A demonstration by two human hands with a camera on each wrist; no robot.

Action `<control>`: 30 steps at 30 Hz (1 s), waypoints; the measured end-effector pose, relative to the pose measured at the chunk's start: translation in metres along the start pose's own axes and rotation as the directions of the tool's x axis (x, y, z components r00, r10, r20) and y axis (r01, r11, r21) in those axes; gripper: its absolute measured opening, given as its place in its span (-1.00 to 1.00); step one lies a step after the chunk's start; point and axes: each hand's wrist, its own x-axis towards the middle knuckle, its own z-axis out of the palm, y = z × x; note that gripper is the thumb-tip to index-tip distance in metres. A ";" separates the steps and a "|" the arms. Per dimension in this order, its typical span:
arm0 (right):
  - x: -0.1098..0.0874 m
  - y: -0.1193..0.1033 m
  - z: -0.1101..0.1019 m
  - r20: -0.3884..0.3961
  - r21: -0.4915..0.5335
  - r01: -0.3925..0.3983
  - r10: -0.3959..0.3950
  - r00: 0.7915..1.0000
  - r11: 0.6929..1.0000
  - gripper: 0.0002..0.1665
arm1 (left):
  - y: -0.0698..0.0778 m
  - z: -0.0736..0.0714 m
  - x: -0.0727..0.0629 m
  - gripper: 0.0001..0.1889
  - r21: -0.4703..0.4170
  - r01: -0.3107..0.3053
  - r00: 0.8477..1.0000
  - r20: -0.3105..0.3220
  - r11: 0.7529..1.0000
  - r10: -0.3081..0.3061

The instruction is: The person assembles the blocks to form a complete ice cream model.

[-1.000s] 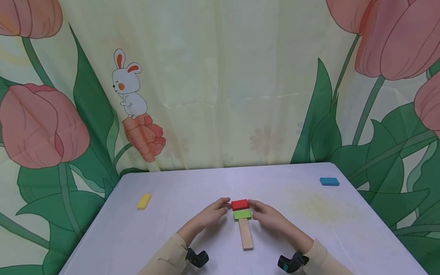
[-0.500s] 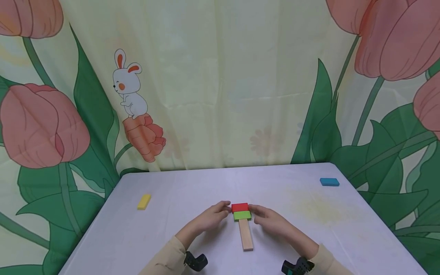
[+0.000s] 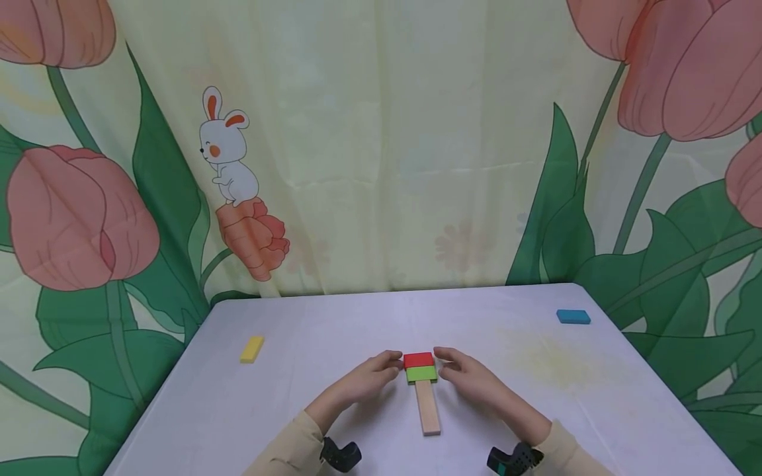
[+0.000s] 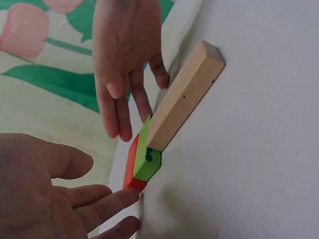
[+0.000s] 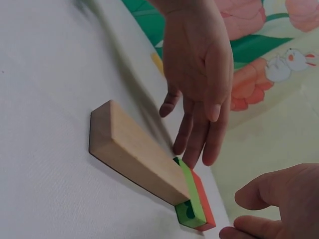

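Observation:
A red block (image 3: 419, 359) lies flat on the table, its near long side flush against a green block (image 3: 421, 375). A plain wooden block (image 3: 428, 411) runs from the green one toward me, making a T shape. To the left is my left hand (image 3: 370, 377), fingers extended; in the left wrist view a fingertip touches the end of the red block (image 4: 130, 164). My right hand (image 3: 470, 380) lies opposite with fingers loosely straight, its tips beside the red block's right end, seemingly slightly apart from it. Neither hand grips anything.
A yellow block (image 3: 252, 349) lies at the left of the white-covered table (image 3: 333, 324). Near the far right corner is a blue block (image 3: 573, 317). A curtain (image 3: 381, 145) printed with tulips and a rabbit hangs behind the far edge.
The red block has slid toward me, closing the gap to the green block. Both hands drew back slightly with it; lately the right fingertips have moved a little away from the red block.

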 end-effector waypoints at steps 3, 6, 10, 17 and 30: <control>0.003 0.002 0.002 -0.024 -0.026 -0.005 0.004 1.000 1.000 -0.39 | 0.000 0.000 0.000 -0.50 -0.002 0.003 1.000 -0.004 1.000 -0.003; 0.005 0.003 0.004 -0.052 -0.061 -0.004 0.001 0.999 0.998 -0.40 | -0.003 -0.002 -0.001 -0.51 0.006 -0.003 1.000 -0.023 1.000 0.003; 0.006 0.001 0.006 -0.103 -0.101 0.024 -0.035 0.994 0.995 -0.44 | -0.014 -0.011 -0.005 -0.53 0.029 -0.007 0.996 -0.085 1.000 0.009; 0.007 0.000 0.009 -0.161 -0.150 0.056 -0.081 0.984 0.987 -0.52 | -0.045 -0.039 -0.021 -0.59 0.078 0.036 0.966 -0.257 0.996 -0.014; 0.011 0.005 0.017 -0.160 -0.303 0.115 -0.170 0.972 0.946 -0.62 | -0.088 -0.108 -0.052 -0.61 0.092 0.234 0.837 -0.526 0.968 -0.152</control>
